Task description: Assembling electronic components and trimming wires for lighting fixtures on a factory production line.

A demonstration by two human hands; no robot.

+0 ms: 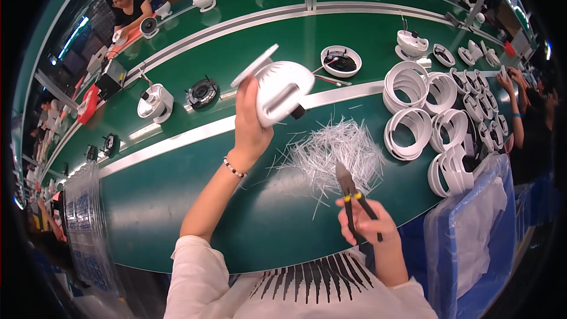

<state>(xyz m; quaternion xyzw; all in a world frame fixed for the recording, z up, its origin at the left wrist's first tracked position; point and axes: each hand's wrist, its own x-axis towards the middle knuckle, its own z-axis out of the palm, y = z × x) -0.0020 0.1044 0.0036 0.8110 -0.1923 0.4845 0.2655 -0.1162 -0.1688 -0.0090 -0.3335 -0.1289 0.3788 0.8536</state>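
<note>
My left hand (253, 119) grips a white plastic fan housing (284, 91), lifted above the near edge of the green belt. The housing is tilted, its round base (257, 64) up at the left; a small black knob (298, 111) sticks out low on its right side. My right hand (372, 223) is closed around the handles of cutting pliers (349, 192), dark with yellow bands. The jaws point up and away, over a heap of thin white plastic strips (336, 153) on the green table. Housing and pliers are apart.
White rings (407, 134) stand stacked at the right, beside a blue bin (472, 230) lined with clear plastic. The belt (230, 91) carries a white housing (156, 103), a black motor part (202, 93) and a round shell (341, 61). Co-workers (127, 9) sit along the line.
</note>
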